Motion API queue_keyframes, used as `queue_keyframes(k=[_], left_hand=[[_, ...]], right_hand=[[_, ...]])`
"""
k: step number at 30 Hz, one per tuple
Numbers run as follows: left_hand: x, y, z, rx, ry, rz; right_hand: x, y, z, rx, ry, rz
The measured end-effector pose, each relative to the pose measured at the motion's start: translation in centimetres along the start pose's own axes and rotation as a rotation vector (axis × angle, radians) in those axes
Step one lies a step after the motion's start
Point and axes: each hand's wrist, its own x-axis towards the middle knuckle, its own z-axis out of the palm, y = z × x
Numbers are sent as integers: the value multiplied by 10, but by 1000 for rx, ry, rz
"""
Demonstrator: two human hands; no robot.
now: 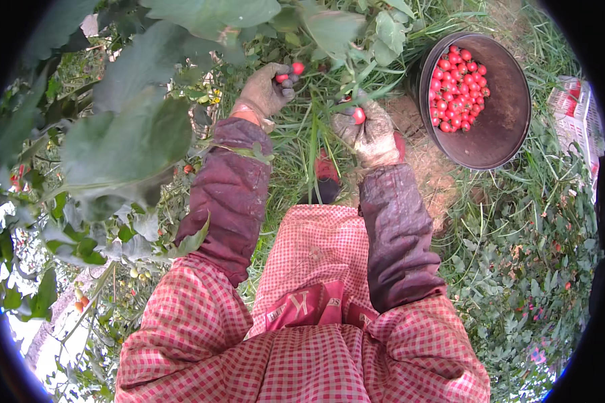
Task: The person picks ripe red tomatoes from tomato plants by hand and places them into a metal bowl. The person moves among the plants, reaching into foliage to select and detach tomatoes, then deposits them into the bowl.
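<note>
My left hand (267,91), in a soiled work glove with dark fingers, is closed around a red cherry tomato (282,78). A second red tomato (298,68) shows at its fingertips; whether it is gripped or on the plant cannot be told. My gloved right hand (367,130) holds another cherry tomato (359,116) between thumb and fingers. Leafy tomato plants (126,141) crowd the left side and top, and partly blurred leaves hang near the camera. To the right of my right hand, a dark plastic bucket (504,101) contains many red cherry tomatoes (456,90).
Tall grass (302,126) grows between my hands, above my shoe (325,189). A white slatted crate (569,116) with something red inside stands beyond the bucket at the right. More foliage (519,272) fills the lower right. Bare soil (428,171) shows beside the bucket.
</note>
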Motion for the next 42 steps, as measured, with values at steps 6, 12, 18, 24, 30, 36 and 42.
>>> queue_keyframes(k=[6, 12, 18, 24, 30, 36, 42], left_hand=[[-2, 5, 19, -38, -12, 49], [10, -4, -1, -50, -40, 156], [-29, 29, 27, 685, 42, 491], [-45, 52, 15, 1737, 123, 827], [-40, 37, -2, 1746, 152, 615], [-78, -6, -6, 1518, 68, 660], [-42, 1, -46, 1097, 259, 9]], right_hand=[[-38, 4, 46, -42, -262, -97], [-109, 4, 71, -735, 307, -305], [-130, -21, 71, -1501, 398, -586], [-161, -6, 40, -1421, 532, -381], [-201, -18, -21, -570, 443, -220], [-195, 1, -14, -486, 335, -162], [-181, 29, -17, -402, 389, -101]])
